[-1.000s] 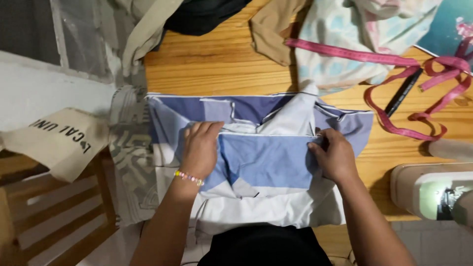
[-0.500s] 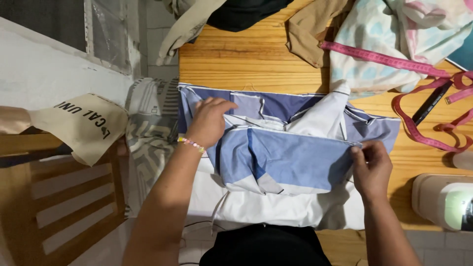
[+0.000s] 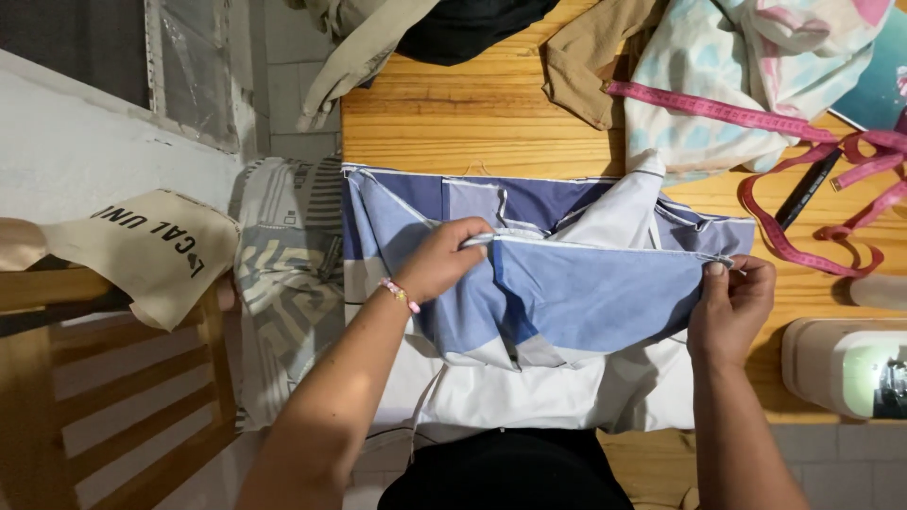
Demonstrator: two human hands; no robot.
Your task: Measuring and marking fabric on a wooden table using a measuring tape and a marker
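A blue, purple and white piece of fabric [image 3: 567, 293] lies on the wooden table [image 3: 472, 123] in front of me. My left hand [image 3: 444, 260], with a bead bracelet on the wrist, grips the upper edge of a blue fold near its left end. My right hand [image 3: 732, 302] pinches the same edge at its right corner. Between the two hands the edge is stretched taut and lifted a little off the layers beneath. A white part of the fabric hangs over the table's near edge toward my lap.
A pink measuring tape [image 3: 812, 189] and a black pen [image 3: 803, 189] lie at the right. A white sewing machine [image 3: 846, 364] stands at the near right. Heaped cloths [image 3: 718, 85] fill the far side. A patterned cloth [image 3: 283, 274], wooden chair [image 3: 113, 397] and tote bag [image 3: 142, 250] are at the left.
Both hands went from pressing flat on the fabric to gripping the fold's upper edge. They moved apart and raised the edge, pulling it taut.
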